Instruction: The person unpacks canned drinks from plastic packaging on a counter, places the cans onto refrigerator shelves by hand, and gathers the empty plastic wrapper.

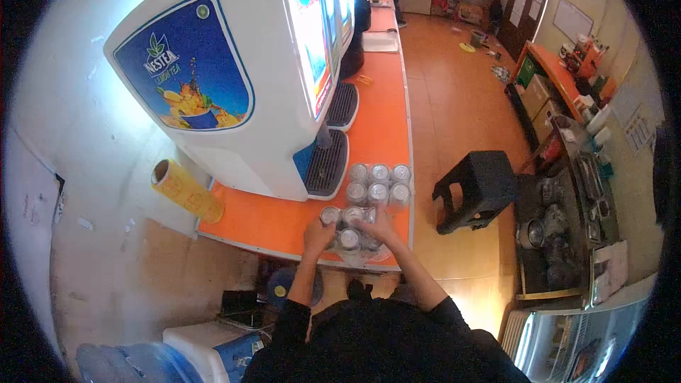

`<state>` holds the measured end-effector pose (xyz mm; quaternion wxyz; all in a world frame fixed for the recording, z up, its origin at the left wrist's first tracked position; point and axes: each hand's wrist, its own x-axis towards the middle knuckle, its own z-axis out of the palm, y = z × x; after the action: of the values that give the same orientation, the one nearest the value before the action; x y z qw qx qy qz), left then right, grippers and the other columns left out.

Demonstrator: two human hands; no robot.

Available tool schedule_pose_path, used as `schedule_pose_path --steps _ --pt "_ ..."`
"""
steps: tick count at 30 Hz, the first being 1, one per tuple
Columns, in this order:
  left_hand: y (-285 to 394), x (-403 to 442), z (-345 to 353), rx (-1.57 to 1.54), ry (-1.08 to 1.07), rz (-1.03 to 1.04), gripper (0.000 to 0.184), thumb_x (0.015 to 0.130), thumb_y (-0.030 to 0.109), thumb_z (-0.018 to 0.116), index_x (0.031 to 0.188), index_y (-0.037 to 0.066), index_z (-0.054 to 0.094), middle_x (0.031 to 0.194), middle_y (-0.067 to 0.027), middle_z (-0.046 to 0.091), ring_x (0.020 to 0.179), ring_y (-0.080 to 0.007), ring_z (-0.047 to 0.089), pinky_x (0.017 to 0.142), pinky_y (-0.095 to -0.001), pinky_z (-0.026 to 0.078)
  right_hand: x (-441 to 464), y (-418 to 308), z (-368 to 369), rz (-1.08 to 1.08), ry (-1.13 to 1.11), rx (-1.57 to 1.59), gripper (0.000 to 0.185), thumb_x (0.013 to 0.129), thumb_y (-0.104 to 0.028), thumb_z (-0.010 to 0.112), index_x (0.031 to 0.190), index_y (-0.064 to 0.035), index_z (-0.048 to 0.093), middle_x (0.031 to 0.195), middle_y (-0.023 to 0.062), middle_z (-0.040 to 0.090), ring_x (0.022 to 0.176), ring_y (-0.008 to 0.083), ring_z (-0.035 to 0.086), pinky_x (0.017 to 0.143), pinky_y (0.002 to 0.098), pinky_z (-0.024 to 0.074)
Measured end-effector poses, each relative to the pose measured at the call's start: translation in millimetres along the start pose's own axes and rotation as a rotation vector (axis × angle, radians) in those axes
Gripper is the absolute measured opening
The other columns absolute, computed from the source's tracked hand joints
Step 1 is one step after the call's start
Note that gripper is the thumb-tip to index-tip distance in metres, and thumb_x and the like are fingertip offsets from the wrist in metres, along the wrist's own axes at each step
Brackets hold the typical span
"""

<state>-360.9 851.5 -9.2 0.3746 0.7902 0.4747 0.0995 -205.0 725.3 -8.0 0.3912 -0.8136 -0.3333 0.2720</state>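
Close to the near end of the orange counter stands a pack of drink cans (350,239), with clear plastic film around its lower part. My left hand (318,234) is closed on the pack's left side, its fingers against a can. On the right side my right hand (381,227) grips the pack, fingers reaching over the cans and slightly blurred. Just beyond is a second group of cans (378,191), upright in rows, and it looks film-wrapped too. Some cans of the near pack are partly hidden by my right hand.
A white drink dispenser (269,149) with black drip trays (330,163) stands left of the cans on the orange counter (255,223). A yellow roll (186,191) leans at the counter's left edge. On the floor to the right is a black stool (479,188), with cluttered shelves (560,220) beyond.
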Motion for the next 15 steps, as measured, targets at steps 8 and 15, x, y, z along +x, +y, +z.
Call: schedule_pose_path --steps 8,15 --pt "-18 8 4 0.094 -0.008 0.066 0.048 0.078 0.043 0.06 0.088 -0.004 0.066 0.087 -0.0273 0.065 0.083 -0.0421 0.064 0.074 -0.0503 0.049 -17 -39 31 0.229 0.252 -0.32 0.089 0.062 -0.052 0.073 0.132 -0.0136 0.036 0.142 0.036 0.011 0.113 0.0613 0.038 0.093 0.0633 0.035" --pt "7 -6 -2 0.265 0.053 0.146 0.034 0.081 0.03 0.058 0.081 -0.004 0.063 0.078 -0.0264 0.064 0.075 -0.0436 0.063 0.07 -0.0518 0.049 -13 -40 27 0.27 0.203 -0.237 0.081 0.067 -0.045 0.067 0.132 -0.0106 0.035 0.142 0.0354 0.013 0.114 0.0612 0.036 0.092 0.0654 0.035"
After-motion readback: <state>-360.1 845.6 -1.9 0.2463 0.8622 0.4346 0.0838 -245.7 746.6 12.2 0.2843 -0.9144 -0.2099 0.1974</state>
